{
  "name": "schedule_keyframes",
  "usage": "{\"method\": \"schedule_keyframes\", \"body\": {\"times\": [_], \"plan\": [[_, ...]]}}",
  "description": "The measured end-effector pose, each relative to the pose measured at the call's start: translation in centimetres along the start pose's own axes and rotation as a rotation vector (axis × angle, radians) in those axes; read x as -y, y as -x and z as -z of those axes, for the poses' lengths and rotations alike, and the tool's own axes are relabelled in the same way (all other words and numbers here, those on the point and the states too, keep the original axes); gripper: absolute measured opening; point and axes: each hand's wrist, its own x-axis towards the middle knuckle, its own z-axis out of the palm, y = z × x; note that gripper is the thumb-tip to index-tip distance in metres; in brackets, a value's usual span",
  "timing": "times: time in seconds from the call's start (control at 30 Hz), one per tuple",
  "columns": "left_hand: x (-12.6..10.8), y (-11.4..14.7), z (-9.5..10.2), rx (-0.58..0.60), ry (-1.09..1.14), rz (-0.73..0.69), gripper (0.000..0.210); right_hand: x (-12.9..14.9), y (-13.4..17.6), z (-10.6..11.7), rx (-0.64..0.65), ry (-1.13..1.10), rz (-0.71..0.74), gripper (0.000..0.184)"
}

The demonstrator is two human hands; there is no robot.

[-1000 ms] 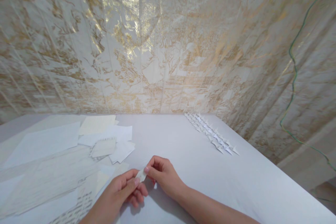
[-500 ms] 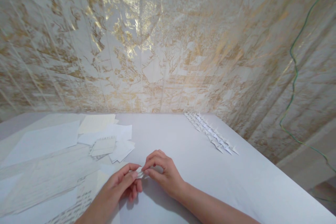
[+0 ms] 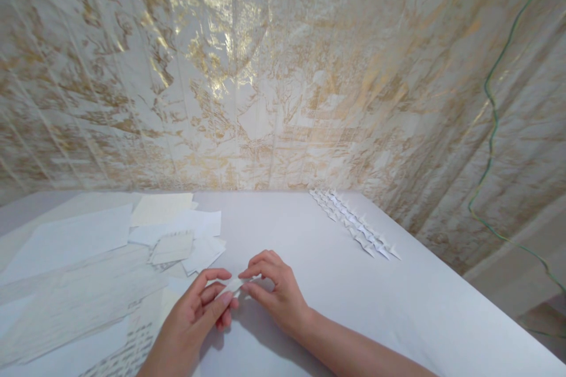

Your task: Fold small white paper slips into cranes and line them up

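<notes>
Between my two hands, just above the table, is a small piece of folded white paper (image 3: 234, 285). My left hand (image 3: 206, 303) pinches its left end with the thumb on top, while the index finger is lifted and bent away. My right hand (image 3: 276, 288) grips the other end between thumb and fingertips. The fingers cover part of the paper, so its full shape is hidden. Away to the right, several small folded white paper figures (image 3: 358, 227) with pointed tips stand in slanting rows.
Loose sheets of paper (image 3: 71, 235) and a small stack of cut squares (image 3: 172, 247) lie on the left of the white table (image 3: 389, 306). A gold-patterned covering (image 3: 265, 100) hangs behind it. A green-yellow cord (image 3: 490, 147) runs down at the right.
My left index finger has lifted off the folded paper, and more of the paper shows as a longer strip slanting up to the right. My right hand has hardly moved.
</notes>
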Motion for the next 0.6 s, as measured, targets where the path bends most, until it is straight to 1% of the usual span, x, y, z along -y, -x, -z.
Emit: {"method": "schedule_keyframes", "body": {"times": [0.17,0.33,0.47,0.6], "plan": [[0.5,-0.1,0.3,0.032,-0.032,0.0,0.052,0.1,0.1,0.1,-0.033,0.03,0.078,0.025],[0.9,-0.3,0.8,0.039,-0.026,-0.03,0.041,0.2,0.1,0.0,-0.051,-0.003,0.078,0.022],[1.1,-0.3,0.8,0.063,0.003,-0.026,0.041,0.2,0.1,0.0,-0.051,0.015,0.096,0.02],[0.8,-0.1,0.7,0.065,-0.005,-0.022,0.043,0.0,0.2,0.0,-0.037,0.025,0.052,0.022]]}}
